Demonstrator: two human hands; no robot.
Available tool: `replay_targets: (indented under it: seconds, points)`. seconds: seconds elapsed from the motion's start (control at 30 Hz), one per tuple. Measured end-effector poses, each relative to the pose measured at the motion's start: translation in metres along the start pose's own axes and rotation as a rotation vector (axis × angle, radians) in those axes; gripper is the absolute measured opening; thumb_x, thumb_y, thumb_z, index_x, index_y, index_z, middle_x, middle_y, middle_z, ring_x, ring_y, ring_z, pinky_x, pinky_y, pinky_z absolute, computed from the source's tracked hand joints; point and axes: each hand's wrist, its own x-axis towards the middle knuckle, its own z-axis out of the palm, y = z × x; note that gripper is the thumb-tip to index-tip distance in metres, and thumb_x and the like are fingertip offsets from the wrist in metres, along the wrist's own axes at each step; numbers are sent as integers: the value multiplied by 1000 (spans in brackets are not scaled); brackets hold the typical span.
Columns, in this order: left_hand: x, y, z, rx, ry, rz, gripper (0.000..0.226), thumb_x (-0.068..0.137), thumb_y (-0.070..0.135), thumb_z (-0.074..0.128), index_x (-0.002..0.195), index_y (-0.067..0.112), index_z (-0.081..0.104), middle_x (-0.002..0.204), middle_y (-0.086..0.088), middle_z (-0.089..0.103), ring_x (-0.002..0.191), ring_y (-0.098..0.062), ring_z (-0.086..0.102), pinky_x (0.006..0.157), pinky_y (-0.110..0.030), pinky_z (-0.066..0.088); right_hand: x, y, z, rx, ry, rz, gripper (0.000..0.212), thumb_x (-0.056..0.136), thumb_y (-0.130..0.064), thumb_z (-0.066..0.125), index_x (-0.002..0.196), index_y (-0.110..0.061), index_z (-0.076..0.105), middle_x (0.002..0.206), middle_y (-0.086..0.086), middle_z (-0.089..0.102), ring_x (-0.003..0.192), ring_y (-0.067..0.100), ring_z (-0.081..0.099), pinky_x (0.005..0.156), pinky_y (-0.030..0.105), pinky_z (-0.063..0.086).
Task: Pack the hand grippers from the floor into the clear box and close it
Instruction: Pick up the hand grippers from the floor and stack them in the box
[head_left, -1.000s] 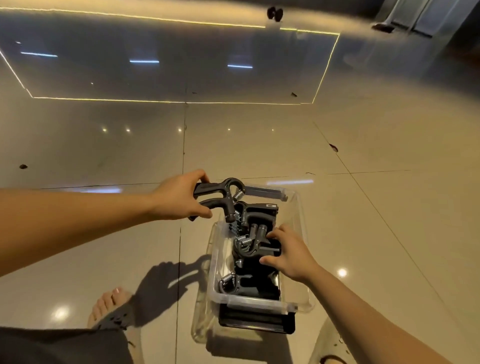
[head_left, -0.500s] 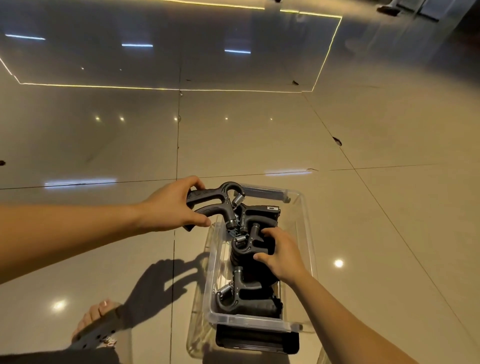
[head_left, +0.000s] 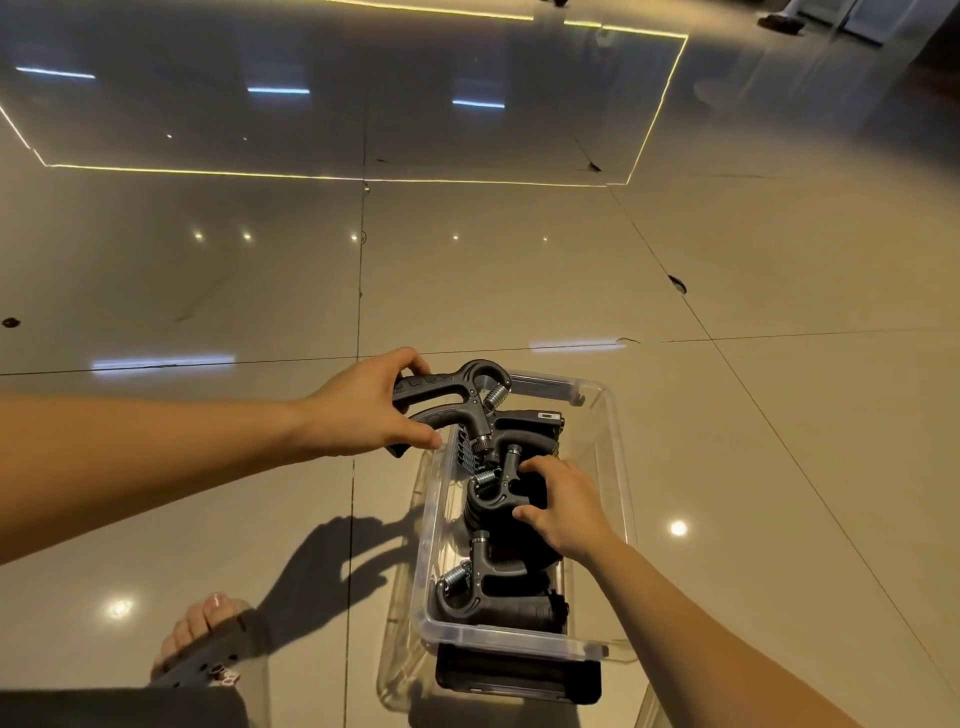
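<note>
A clear plastic box (head_left: 618, 467) stands open on the tiled floor in front of me, with several black hand grippers inside. My left hand (head_left: 363, 410) grips the two handles of one black hand gripper (head_left: 457, 395) with a metal spring, held over the box's far left corner. My right hand (head_left: 566, 506) reaches into the box and rests on a gripper in the middle (head_left: 493, 499), fingers curled around it. Another gripper (head_left: 483, 587) lies at the near end of the box.
A black-edged lid or tray (head_left: 514, 680) lies under the near end of the box. My foot in a dark sandal (head_left: 208, 644) is on the floor to the left. Glossy beige tiles surround the box, with small dark specks (head_left: 677, 284) further out.
The view has shifted slightly. My left hand has lowered the held gripper a little toward the box's far corner; my right hand has pushed deeper onto the middle gripper.
</note>
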Motion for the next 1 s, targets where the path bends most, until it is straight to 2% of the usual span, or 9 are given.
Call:
replay_targets:
  seconds: [0.2,0.3,0.4,0.47,0.53,0.67,0.83,0.93,1.0]
  points:
    - [-7,-4,3,23,-18,10,57,73,25,89,116,26,52,104,-4,67,74,-22,75,65,-37,64,1,-11,-8,-79,-62,11,56,82,-40,77,133,-29,56,133,-6,58,129,20,48,114,41,34]
    - [-11,-5,3,21,-17,9,56,73,27,89,114,28,52,103,-4,68,74,-21,76,66,-38,64,-4,-25,-27,-57,48,20,44,84,-32,71,126,-22,63,128,-3,58,121,21,55,106,41,42]
    - [-14,-4,8,-8,-14,13,55,74,28,89,114,27,51,105,-7,67,79,-23,75,67,-39,65,-18,-58,-55,634,159,185,20,92,-21,67,110,-14,70,111,2,70,105,19,66,85,30,51]
    - [-17,0,14,-51,-3,10,54,74,28,88,113,27,51,105,-8,67,80,-23,75,68,-40,65,-25,-80,-67,1043,68,249,23,98,-28,63,109,-10,71,106,14,75,96,23,71,84,37,56]
    - [-19,6,18,-68,40,5,55,74,31,88,113,28,50,104,-5,67,78,-22,75,68,-40,64,-29,-96,-73,1228,-10,233,28,99,-31,62,112,-6,69,106,19,75,91,29,72,90,45,56]
    - [-19,19,26,-111,119,4,59,74,36,87,116,28,47,103,2,66,81,-17,73,72,-38,64,-36,-116,-77,1468,55,237,24,95,-8,66,119,-6,60,108,24,73,92,37,74,87,48,60]
    - [-21,32,21,-229,-2,-4,42,82,41,79,114,21,59,100,0,69,85,-10,68,67,-19,52,-34,-113,-88,1451,137,251,21,93,2,64,112,-3,65,88,17,76,76,31,74,74,42,64]
    - [-14,34,2,-302,34,-36,40,85,53,69,109,21,69,101,-2,70,91,-17,64,74,-26,50,-33,-98,-102,1307,4,167,16,90,0,64,103,-3,73,91,16,74,78,29,69,69,36,59]
    - [-11,34,-7,-325,21,-39,32,93,44,66,119,25,66,105,-1,72,91,-18,68,72,-26,54,-35,-93,-109,1154,-146,84,17,90,-2,63,102,-3,76,89,14,72,77,24,66,61,29,55]
